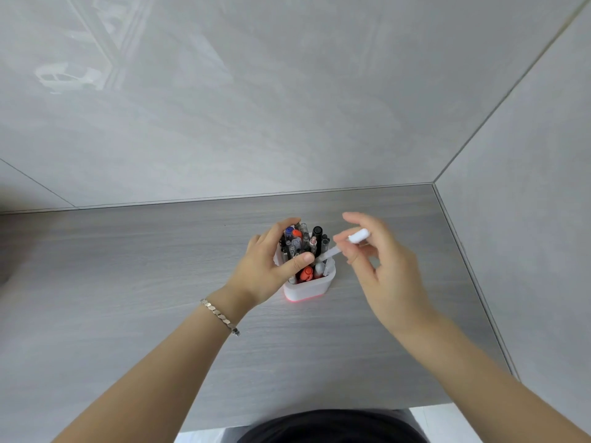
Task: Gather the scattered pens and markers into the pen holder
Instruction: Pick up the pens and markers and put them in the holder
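Note:
A white pen holder with a pink-red base stands in the middle of the grey wooden desk. It is packed with several upright pens and markers with black, blue, red and clear caps. My left hand wraps around the holder's left side, thumb across the front of the pens. My right hand hovers to the right and pinches a white pen that slants down-left, its lower tip among the pens at the holder's top.
The grey wood-grain desk sits in a corner, with grey walls behind and to the right. A silver bracelet is on the left wrist. The desk's near edge runs along the bottom, above dark clothing.

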A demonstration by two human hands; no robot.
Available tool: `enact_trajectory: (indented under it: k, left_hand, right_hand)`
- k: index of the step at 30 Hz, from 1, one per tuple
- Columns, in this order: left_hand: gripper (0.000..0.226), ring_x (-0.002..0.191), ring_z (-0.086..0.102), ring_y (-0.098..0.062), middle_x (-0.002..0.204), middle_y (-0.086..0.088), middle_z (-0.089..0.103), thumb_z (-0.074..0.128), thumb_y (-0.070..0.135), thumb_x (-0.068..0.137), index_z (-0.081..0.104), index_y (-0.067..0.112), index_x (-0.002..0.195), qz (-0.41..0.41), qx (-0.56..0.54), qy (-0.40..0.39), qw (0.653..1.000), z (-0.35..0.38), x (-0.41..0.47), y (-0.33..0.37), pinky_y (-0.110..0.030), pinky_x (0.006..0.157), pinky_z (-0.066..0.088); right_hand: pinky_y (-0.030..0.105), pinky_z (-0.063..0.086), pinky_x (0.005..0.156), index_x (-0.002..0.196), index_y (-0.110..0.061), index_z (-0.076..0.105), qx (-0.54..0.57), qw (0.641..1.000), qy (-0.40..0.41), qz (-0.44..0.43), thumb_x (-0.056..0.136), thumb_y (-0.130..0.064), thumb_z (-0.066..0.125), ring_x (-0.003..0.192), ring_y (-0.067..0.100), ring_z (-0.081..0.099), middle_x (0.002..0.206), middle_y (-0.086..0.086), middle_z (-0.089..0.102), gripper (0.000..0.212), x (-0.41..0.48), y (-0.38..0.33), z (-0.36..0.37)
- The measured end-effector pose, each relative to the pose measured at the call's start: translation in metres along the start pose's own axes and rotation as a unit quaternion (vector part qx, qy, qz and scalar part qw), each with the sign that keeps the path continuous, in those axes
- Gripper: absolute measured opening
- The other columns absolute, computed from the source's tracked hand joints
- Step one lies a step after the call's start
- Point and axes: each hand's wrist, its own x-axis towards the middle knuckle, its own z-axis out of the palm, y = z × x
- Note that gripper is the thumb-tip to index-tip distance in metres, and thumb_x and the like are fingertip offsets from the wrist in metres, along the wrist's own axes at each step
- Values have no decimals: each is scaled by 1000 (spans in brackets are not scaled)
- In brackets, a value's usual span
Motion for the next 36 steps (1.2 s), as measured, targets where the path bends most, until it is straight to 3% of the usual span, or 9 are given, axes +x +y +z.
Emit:
enact_trajectory:
  k: [6, 10, 14, 16, 20, 25, 30, 33, 36]
  left_hand:
    - [95, 121, 33, -13, 129, 15, 43, 60, 68, 55, 16, 46, 136, -9, 26, -26, 999, 0, -9, 0, -34, 102, 35]
    - [120, 128, 36, -12, 139, 2, 38, 84, 42, 50, 9, 23, 143, 13, 90, 48, 995, 20, -19, 2, -28, 98, 38]
    - [121, 124, 36, -7, 137, 1, 37, 86, 32, 52, 7, 23, 143, -14, 44, 101, 994, 42, -17, -2, -21, 86, 39]
    - [117, 113, 35, 9, 135, 5, 37, 87, 30, 52, 10, 28, 141, -32, 11, 114, 993, 44, -16, 0, -18, 83, 40]
    - [103, 97, 32, 34, 121, 15, 39, 87, 25, 52, 25, 37, 134, -57, -52, 119, 990, 43, -17, 4, 6, 70, 35]
    - [89, 102, 52, 9, 111, 18, 55, 87, 21, 48, 37, 41, 119, -91, -99, 158, 978, 30, -21, -1, -6, 75, 43]
    - [85, 96, 53, 10, 104, 28, 53, 87, 12, 47, 35, 52, 103, -104, -115, 190, 969, -44, -39, -35, -6, 67, 42]
    - [85, 87, 55, 8, 98, 23, 56, 86, 10, 50, 36, 44, 109, -114, -75, 197, 971, -108, -45, -64, -3, 61, 39]
    - [87, 90, 57, -14, 102, 9, 59, 85, 10, 51, 38, 34, 120, -119, -34, 194, 973, -176, -47, -95, -19, 71, 40]
  right_hand:
    - [17, 45, 66, 97, -27, 51, -104, 991, 44, -77, 83, -31, 59, 70, 8, 54, 77, 7, 71, 16, -2, 46, 35]
    - [13, 36, 87, 110, -14, 58, -137, 974, 98, -152, 95, -23, 45, 86, 17, 51, 97, 8, 70, 22, -10, 60, 37]
    - [29, 45, 79, 113, -15, 64, -182, 978, 8, -102, 98, -36, 30, 90, 18, 46, 111, 8, 62, 43, -3, 60, 41]
    - [30, 46, 88, 120, -17, 59, -174, 980, -56, -76, 96, -45, 24, 102, 20, 44, 123, 7, 54, 51, 0, 58, 39]
    - [33, 29, 101, 126, -24, 54, -224, 961, -142, -79, 92, -55, 18, 123, 22, 31, 138, 10, 46, 58, -1, 49, 22]
    - [20, 36, 91, 133, -27, 44, -120, 970, -204, 52, 95, -33, 41, 106, 7, 50, 118, -9, 55, 39, 22, 37, 11]
    - [28, 45, 90, 120, -25, 55, -170, 939, -277, 117, 94, -31, 45, 102, 13, 60, 111, -4, 65, 29, 43, 29, 46]
    - [25, 44, 90, 113, -22, 60, -185, 921, -314, 134, 93, -27, 48, 105, 11, 60, 114, -3, 66, 24, 49, 21, 82]
    - [25, 43, 96, 115, -18, 59, -194, 911, -329, 156, 93, -23, 48, 112, 11, 58, 120, -3, 64, 25, 53, 10, 120]
